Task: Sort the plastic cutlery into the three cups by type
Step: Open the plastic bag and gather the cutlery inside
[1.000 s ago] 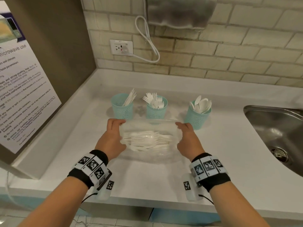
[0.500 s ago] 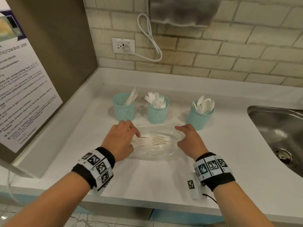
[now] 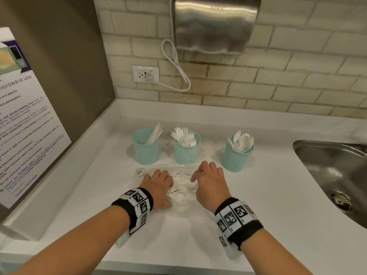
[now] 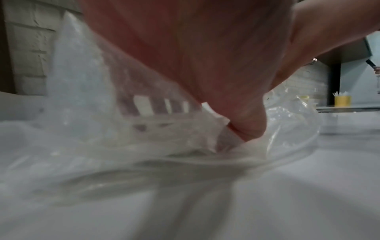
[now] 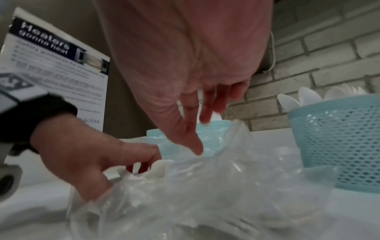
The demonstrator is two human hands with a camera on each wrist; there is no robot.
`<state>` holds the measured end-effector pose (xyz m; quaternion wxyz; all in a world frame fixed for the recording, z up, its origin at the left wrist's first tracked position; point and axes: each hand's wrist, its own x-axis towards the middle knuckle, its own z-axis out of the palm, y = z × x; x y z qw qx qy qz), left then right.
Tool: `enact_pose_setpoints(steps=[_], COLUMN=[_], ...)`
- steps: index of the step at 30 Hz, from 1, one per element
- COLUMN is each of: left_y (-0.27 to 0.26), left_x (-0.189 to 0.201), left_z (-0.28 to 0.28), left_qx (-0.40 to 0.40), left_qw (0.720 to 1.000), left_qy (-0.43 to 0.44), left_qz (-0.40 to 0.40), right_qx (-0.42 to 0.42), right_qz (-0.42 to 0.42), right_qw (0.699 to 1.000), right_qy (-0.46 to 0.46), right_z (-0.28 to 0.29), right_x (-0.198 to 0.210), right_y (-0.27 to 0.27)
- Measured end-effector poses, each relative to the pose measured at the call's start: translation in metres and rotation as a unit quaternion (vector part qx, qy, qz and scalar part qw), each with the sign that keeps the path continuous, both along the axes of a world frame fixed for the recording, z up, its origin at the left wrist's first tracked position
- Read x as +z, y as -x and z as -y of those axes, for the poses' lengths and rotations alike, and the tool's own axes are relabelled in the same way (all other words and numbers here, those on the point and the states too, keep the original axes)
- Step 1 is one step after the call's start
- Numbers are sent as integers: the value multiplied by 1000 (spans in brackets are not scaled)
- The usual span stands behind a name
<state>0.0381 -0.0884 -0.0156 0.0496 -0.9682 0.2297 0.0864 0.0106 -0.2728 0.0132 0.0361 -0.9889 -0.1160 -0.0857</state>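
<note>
The left hand (image 3: 158,185) is now lying on the near left part of the clear bag (image 3: 168,167), fingers curled down into the white cutlery (image 3: 181,188) inside it, while the right hand (image 3: 210,181) is hovering just beside it with fingers loosely spread, thumb tip touching the film. A second ago both hands were holding the bag up by its ends; it is now lying flat on the table (image 3: 278,195) between them, so picking out pieces is probably starting. Whether the left hand is already pinching a piece cannot be told: its wrist view is blurring into film and pale handles. Just beyond the hands are standing the knife cup (image 3: 146,148), fork cup (image 3: 186,149) and spoon cup (image 3: 237,157), each already holding pieces.
</note>
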Motion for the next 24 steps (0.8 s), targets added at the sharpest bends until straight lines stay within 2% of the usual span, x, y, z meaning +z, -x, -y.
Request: enact_pose_setpoints(steps=[2,4,6,15,18,24], left_y=[2,4,6,2,-1,-9], left_x=[1,1,0,0,-1,-1], left_z=[1,1,1,12,10,3], left_qx=[-13,-24,-30,22,44,65], left_qw=[999,999,999,999,997,993], left_qy=[-16,-19,-19,-4,3,26], left_qz=[24,32,17,-39,-62,-98], right_qx=[-10,-15,-9,22,17,-7], right_qz=[-91,-136,-163,-163,-194,-229], right_qw=[995,986,980,986,979,970], right_qy=[36,99,114,-22,-61,-80], right_z=[1,4,3,-5,-2,11], right_x=[1,0,-3,-16,-14,-17], right_y=[-5,-10,-12,-14,-10,-5])
